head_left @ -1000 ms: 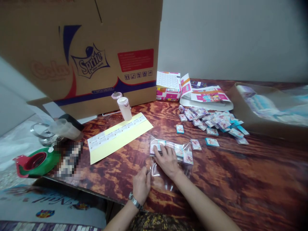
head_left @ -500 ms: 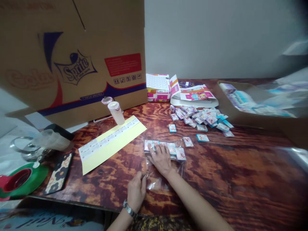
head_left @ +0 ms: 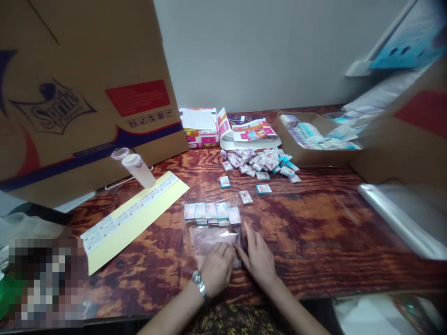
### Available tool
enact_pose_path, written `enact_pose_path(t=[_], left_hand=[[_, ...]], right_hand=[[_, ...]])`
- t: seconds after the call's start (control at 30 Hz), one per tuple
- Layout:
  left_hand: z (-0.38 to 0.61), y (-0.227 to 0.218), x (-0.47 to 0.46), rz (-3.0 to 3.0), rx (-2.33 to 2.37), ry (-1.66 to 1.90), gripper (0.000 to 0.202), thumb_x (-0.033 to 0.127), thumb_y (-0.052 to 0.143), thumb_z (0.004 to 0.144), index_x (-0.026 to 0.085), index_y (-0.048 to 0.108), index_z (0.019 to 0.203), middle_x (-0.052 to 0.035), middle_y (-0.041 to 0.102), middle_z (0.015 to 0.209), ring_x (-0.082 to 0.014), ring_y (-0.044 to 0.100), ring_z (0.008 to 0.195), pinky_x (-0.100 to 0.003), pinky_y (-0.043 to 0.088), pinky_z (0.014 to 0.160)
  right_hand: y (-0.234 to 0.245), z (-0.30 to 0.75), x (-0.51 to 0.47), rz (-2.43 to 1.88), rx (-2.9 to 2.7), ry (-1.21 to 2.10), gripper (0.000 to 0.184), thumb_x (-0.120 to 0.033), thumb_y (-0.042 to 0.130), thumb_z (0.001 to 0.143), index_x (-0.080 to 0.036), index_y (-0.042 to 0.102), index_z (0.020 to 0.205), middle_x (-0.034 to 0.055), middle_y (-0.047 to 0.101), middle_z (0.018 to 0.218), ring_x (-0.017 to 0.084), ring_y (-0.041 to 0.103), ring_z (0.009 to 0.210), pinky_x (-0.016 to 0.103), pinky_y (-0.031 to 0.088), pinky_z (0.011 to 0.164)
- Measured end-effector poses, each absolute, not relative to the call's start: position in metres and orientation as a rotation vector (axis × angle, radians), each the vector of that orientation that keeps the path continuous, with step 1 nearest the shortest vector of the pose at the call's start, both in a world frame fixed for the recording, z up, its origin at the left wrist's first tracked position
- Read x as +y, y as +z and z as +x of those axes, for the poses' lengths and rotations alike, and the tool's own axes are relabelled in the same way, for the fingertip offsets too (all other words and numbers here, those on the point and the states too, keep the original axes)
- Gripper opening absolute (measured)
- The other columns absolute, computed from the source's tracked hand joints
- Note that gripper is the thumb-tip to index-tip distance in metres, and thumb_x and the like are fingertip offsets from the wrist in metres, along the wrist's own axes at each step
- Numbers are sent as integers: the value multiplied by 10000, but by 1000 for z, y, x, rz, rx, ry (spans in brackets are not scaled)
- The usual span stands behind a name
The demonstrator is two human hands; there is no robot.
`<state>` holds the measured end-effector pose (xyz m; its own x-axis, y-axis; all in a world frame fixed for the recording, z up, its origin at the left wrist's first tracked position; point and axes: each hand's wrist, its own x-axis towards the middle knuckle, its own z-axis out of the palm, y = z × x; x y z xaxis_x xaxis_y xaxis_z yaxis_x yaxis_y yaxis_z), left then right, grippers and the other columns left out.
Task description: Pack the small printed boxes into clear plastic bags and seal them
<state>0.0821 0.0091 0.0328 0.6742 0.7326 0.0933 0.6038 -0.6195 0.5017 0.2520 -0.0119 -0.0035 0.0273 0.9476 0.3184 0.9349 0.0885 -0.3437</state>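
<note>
A clear plastic bag (head_left: 211, 237) lies flat on the wooden table (head_left: 314, 223), holding a row of small white, pink and blue packets (head_left: 211, 213) at its far end. My left hand (head_left: 217, 270), with a metal watch on the wrist, presses on the bag's lower part and seems to pinch it. My right hand (head_left: 256, 259) has its fingers apart, with the fingertips touching the bag's right edge. Just beyond the bag is a single loose packet (head_left: 246, 197). A larger heap of similar packets (head_left: 256, 163) lies farther away.
A large printed cardboard box (head_left: 87, 93) stands at the back left. Nearby are a pale cup (head_left: 135, 170) and a yellow sheet with white labels (head_left: 134, 218). Printed pink cartons (head_left: 199, 128) stand at the back, a packet-filled cardboard tray (head_left: 307, 139) sits back right, and clear plastic (head_left: 401, 218) lies right.
My right hand has moved off the packets to the bag's right edge. My left hand has moved onto the bag. The packets now sit in a neater row, and the whole scene has shifted left.
</note>
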Motion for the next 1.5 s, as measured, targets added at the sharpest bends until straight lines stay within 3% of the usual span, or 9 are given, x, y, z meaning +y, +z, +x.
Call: enact_pose_path(t=[0.07,0.17,0.27,0.4,0.97,1.1,1.2,1.33,1.5], left_hand=[[99,21,29,2481,1019,346,257,140,349,841,180,510,1037,-94,558,934,-215,512,893,-370,466,791],[111,11,53,2523,947,325,317,150,365,835,197,469,1130,-90,546,981,-209,501,935,-362,449,824],[116,8,66,2519,915,330,376,167,357,847,215,411,1216,-82,549,1003,-198,505,932,-348,441,830],[122,7,75,2487,967,343,335,196,324,869,191,425,1188,-87,558,989,-197,513,917,-354,437,827],[130,13,97,2420,1108,359,344,238,406,834,205,399,1176,-76,527,1038,-183,543,897,-309,462,755],[125,10,86,2466,1135,368,229,222,340,864,195,496,1029,-75,527,955,-192,508,883,-326,445,766],[124,4,87,2502,1134,364,195,216,348,857,183,530,917,-82,520,910,-210,479,874,-358,434,776],[123,-1,95,2517,1132,396,197,210,374,840,156,508,974,-95,502,952,-214,451,894,-376,424,814],[123,-3,92,2542,1069,418,267,198,360,843,158,477,1080,-101,504,1013,-222,435,949,-381,415,847]], right_hand=[[-13,254,-10,-1839,-1861,191,575,-244,420,833,-103,252,1365,137,618,954,236,609,826,335,516,663],[-19,257,-8,-1785,-1778,300,466,-170,370,830,-108,350,1291,85,652,851,203,630,730,312,516,641],[-15,260,-7,-1703,-1721,370,319,-154,372,833,-161,495,1127,70,653,887,187,630,790,297,508,698],[-7,262,-6,-1644,-1668,457,214,-160,371,849,-184,547,969,61,646,861,181,624,806,282,499,707],[-5,264,-9,-1554,-1695,532,181,-165,358,862,-194,514,948,59,610,848,179,597,795,282,479,709],[-6,265,-11,-1626,-1684,563,170,-200,379,868,-192,500,987,31,594,752,175,586,715,284,468,670],[-4,266,-12,-1603,-1719,562,137,-200,372,868,-200,509,855,27,575,728,168,570,697,273,453,650],[-3,269,-10,-1584,-1720,561,165,-198,355,871,-199,499,789,28,564,730,162,558,698,263,435,646],[-4,273,-10,-1649,-1661,632,146,-245,382,875,-192,518,879,20,582,738,157,570,703,250,424,650]])
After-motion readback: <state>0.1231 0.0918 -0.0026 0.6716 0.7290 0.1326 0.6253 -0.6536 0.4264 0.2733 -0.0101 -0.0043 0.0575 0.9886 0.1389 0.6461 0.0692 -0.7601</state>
